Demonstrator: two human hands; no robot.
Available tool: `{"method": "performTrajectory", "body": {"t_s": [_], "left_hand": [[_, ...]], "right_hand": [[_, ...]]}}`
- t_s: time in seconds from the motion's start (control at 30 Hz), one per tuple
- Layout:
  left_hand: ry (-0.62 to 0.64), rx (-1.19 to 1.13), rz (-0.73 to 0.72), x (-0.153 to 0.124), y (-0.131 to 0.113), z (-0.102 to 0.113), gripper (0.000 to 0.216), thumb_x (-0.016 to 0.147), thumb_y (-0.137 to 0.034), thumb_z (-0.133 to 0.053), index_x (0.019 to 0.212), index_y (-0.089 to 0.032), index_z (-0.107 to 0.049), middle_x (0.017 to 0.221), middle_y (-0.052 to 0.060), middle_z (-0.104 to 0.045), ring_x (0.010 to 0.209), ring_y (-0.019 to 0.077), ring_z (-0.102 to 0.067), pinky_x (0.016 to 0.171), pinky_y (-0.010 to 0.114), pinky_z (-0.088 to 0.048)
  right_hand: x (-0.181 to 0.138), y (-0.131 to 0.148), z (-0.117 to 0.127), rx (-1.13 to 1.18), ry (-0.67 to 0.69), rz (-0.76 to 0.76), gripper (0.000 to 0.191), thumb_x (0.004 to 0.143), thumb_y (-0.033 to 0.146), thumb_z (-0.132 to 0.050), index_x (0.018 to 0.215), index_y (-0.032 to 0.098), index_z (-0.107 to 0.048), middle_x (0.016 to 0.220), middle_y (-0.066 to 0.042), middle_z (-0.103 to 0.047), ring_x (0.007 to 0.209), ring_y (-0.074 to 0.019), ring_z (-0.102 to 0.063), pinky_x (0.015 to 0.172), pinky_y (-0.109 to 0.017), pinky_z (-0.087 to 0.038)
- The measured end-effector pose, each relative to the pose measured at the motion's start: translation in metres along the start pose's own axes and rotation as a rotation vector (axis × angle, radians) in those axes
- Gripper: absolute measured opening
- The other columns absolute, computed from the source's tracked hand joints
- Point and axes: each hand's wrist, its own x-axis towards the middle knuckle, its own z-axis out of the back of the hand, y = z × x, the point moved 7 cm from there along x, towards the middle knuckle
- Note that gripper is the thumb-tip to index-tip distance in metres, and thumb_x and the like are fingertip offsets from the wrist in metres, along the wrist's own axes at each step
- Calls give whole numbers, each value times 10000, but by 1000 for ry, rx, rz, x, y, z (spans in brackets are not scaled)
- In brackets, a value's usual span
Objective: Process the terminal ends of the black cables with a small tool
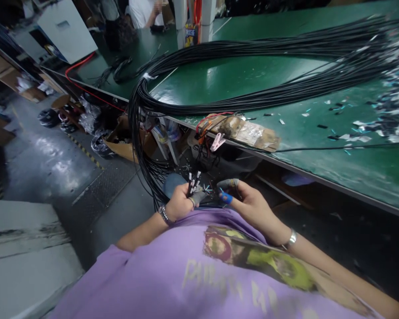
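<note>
My left hand [181, 201] is closed around several black cables [193, 179], whose stripped ends show white tips and thin white and light-blue wires [206, 189]. Just right of those wires is my right hand [246, 199], its thumb and forefinger a little apart. Blue tape covers the right thumb, and grey covers sit on fingertips of both hands. A light-blue sliver shows at the thumb tip; whether it is loose I cannot tell. From the cable ends, the long black bundle [138, 119] runs up over the table edge.
On the green table [199, 88] the bundle loops far right, towards scattered wire scraps [392, 97]. A taped cardboard strip [252, 135] and a pink clip [217, 141] lie at the near edge. Below stands a cardboard box [121, 141]. Another person [142, 13] sits beyond the table.
</note>
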Motion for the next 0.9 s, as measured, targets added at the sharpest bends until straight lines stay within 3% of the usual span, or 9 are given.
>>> {"method": "performTrajectory", "body": {"t_s": [0.13,0.33,0.5,0.6,0.77,0.83,0.9], "left_hand": [[24,-10,20,9,-4,-6,460,627,-533,-727,583,-146,-483,434,-66,-473,350,22,-349,377,172,-280],[112,31,41,24,-15,-13,475,636,-524,-725,520,-146,-463,401,-64,-433,373,29,-350,391,176,-288],[167,90,119,30,-9,-14,468,649,-525,-716,536,-142,-472,421,-55,-456,359,30,-362,378,174,-291],[174,99,145,31,-3,-13,458,666,-525,-701,558,-138,-482,453,-43,-489,349,29,-371,367,170,-291],[136,123,158,32,-3,-9,439,664,-498,-705,546,-136,-487,436,-48,-471,345,29,-357,364,167,-283],[128,126,155,33,-6,-9,432,637,-484,-727,539,-138,-488,423,-53,-460,361,34,-361,380,170,-298],[133,118,136,34,-10,-10,418,622,-466,-741,545,-138,-494,435,-53,-469,397,39,-376,414,171,-325]], "right_hand": [[10,-5,-1,21,33,-17,280,721,436,-666,900,227,-611,876,-52,-688,833,-226,-635,790,-383,-525],[28,-12,1,0,58,-43,238,742,447,-644,822,225,-621,836,-46,-679,805,-217,-612,779,-380,-514],[35,-32,-3,121,133,-115,266,753,457,-622,852,211,-612,814,-42,-661,766,-200,-610,730,-355,-518],[36,-33,1,78,112,-22,258,778,398,-603,951,207,-607,853,-43,-651,745,-184,-601,693,-334,-517],[31,0,13,-168,15,327,209,746,182,-574,945,224,-621,874,-43,-653,767,-181,-592,697,-322,-502],[32,7,10,-168,50,337,164,736,145,-548,853,226,-630,804,-34,-658,737,-176,-590,695,-320,-494],[38,3,7,-69,70,212,107,728,162,-560,791,222,-623,759,-26,-654,698,-164,-581,670,-310,-487]]}}
